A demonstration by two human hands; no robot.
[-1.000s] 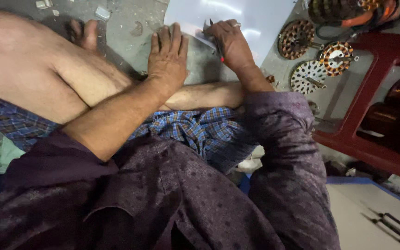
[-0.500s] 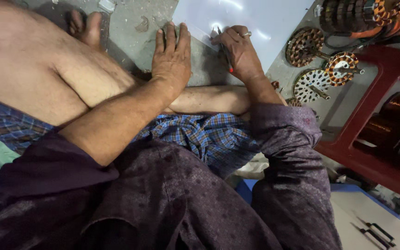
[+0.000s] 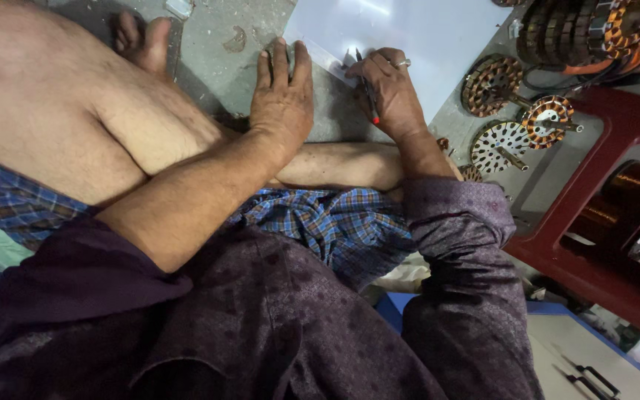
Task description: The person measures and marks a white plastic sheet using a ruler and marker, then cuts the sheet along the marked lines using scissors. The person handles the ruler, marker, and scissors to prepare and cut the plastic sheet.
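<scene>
Our left hand [image 3: 283, 100] lies flat, fingers together, on a clear ruler [image 3: 325, 55]; right hand [image 3: 388, 92] pinches a thin pen [image 3: 368, 92] over a smooth white sheet [image 3: 424, 37].

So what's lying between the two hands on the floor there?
In the head view, a clear straight ruler spans from the left hand toward the right hand, over the white sheet's edge.

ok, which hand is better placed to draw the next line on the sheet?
Right hand: it grips the pen with the tip at the white sheet. Left hand lies flat, pressing the ruler.
</scene>
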